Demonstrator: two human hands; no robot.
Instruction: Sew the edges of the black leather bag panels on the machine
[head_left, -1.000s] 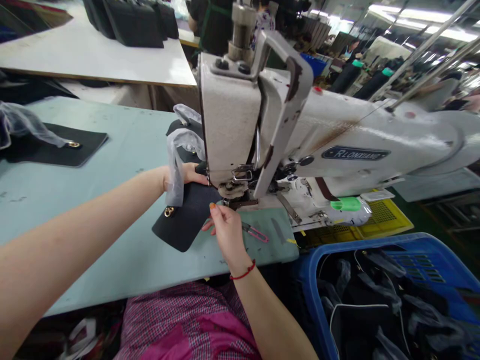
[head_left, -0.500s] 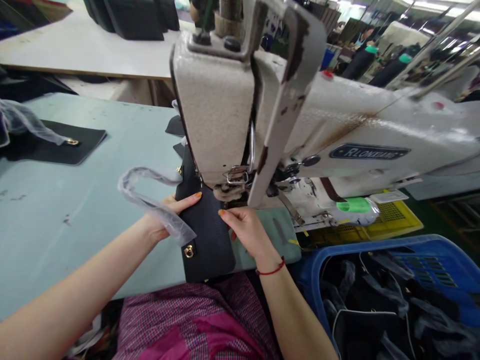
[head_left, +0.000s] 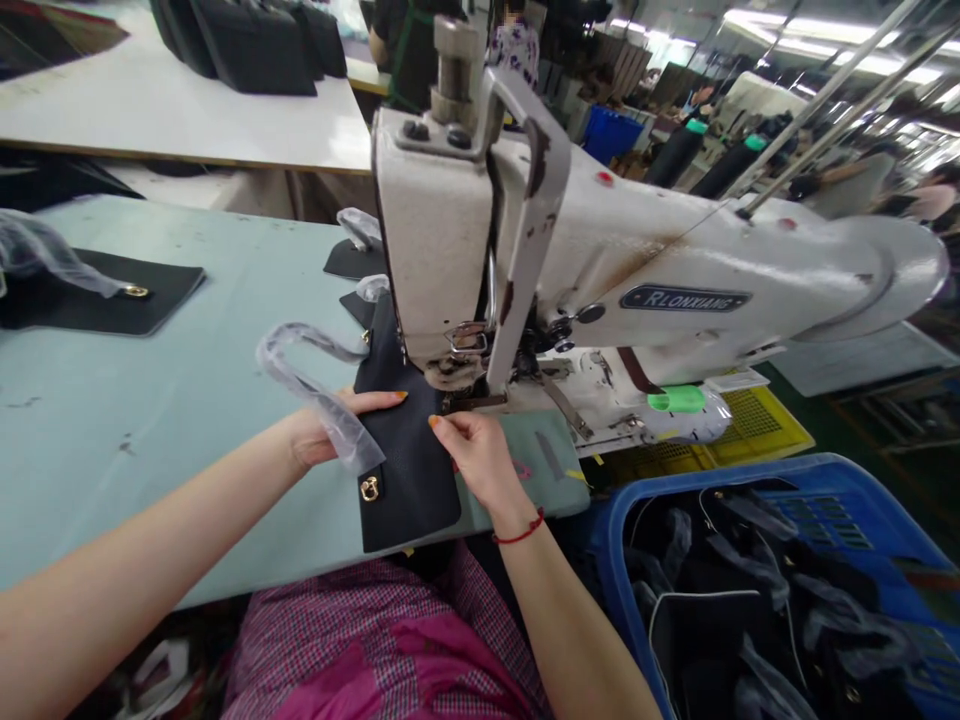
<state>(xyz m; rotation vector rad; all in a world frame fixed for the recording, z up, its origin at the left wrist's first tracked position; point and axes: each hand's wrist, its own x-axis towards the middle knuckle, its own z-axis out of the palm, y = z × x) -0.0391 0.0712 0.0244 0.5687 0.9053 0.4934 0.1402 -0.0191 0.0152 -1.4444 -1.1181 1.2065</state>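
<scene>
The black panel (head_left: 420,465) lies at the working end of the sewing machine (head_left: 435,230); beside that machine, the right hand (head_left: 484,455) pinches its edge, the left hand (head_left: 309,438) lays a thumb on top, fingers' grip unclear

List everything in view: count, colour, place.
Sewing machine: 1, white, centre to right
Near panel: 1, black, at the machine's stitching area
Wrapped handle: 1, whitish plastic, left side of near panel
Fittings: 2, gold, near panel's left edge
Other panels: 3 visible, black, table's left and behind machine head
Work table: 1, pale green, beneath the panels
Far table: 1, white, upper left
Bulky pieces: count unclear, black, on far table
Thread cones: 2, black with green tops, behind machine
Basket: 1, blue, lower right
Basket contents: several, mostly black, inside
Crate: at least 1, yellow, behind basket
Bracelet: 1, red, right wrist
Left hand: 1, orange thumbnail, on near panel
Right hand: 1, orange nail, near panel's right edge
</scene>
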